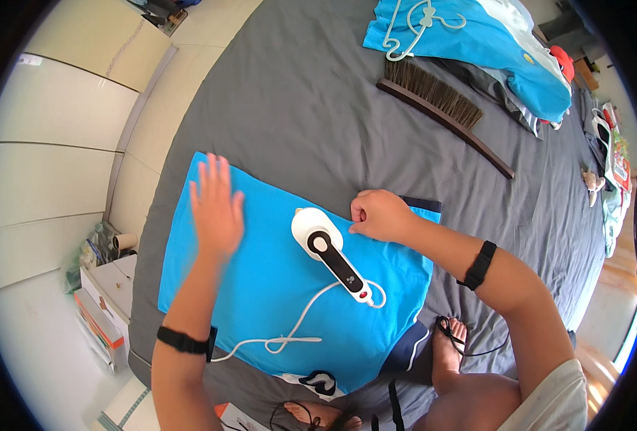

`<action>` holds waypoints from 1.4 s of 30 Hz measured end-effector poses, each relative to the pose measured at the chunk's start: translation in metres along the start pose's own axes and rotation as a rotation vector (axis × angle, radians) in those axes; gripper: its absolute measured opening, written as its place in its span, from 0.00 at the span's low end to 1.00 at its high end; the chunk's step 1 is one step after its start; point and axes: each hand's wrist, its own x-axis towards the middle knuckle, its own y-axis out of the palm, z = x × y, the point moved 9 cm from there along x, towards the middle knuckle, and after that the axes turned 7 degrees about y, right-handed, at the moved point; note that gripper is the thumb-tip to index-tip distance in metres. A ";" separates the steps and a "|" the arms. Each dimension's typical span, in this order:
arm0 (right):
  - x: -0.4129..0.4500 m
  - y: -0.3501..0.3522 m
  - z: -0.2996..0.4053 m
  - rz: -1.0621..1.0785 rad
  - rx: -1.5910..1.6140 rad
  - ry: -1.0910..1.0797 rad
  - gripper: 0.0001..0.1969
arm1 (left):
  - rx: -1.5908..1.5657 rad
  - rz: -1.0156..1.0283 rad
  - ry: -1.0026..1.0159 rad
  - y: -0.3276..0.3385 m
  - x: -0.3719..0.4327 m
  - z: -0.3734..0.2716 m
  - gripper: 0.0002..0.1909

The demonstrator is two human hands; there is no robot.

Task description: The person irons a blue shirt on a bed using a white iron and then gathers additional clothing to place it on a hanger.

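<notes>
A bright blue shirt (264, 291) with navy and white trim lies spread on the grey bedsheet. My left hand (216, 210) is laid flat near its hem at the left, fingers apart, with nothing in it. At the shirt's far edge my right hand (380, 215) is curled, thumb and fingers pinching the blue cloth. Between the hands rests a white and black handheld garment iron (334, 258) on the shirt, with neither hand touching it. Its white cord (297, 323) runs in loops over the cloth toward my left forearm.
A wooden bed brush (442, 108) lies on the grey bedsheet (275, 108) beyond my right hand. Behind it are more blue garments (491, 59) and a pale clothes hanger (426, 21). Cabinets (59, 108) and boxes (103, 323) stand left of the bed. My feet (447, 345) are close to the shirt.
</notes>
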 end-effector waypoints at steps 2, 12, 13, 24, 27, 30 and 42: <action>-0.007 0.002 0.007 -0.022 -0.028 -0.022 0.13 | -0.038 0.114 0.088 0.001 -0.040 -0.035 0.36; -0.097 0.020 0.079 -0.063 -0.128 0.096 0.26 | -0.138 0.222 0.031 0.014 -0.167 -0.046 0.37; -0.099 0.035 0.070 0.043 -0.150 0.182 0.27 | -0.148 0.212 0.025 0.015 -0.167 -0.046 0.37; -0.137 -0.086 -0.084 -0.706 -0.361 0.192 0.21 | -0.349 -0.105 -0.142 -0.011 -0.142 -0.050 0.30; -0.128 -0.077 -0.132 -0.401 0.194 0.320 0.19 | -0.683 -0.070 -0.106 -0.047 -0.078 -0.088 0.23; -0.130 -0.075 -0.133 -0.421 0.235 0.368 0.19 | -0.666 0.070 0.223 -0.049 -0.018 -0.154 0.15; -0.116 -0.060 -0.134 -0.264 0.696 0.400 0.14 | -0.618 0.735 0.175 0.065 0.038 -0.244 0.14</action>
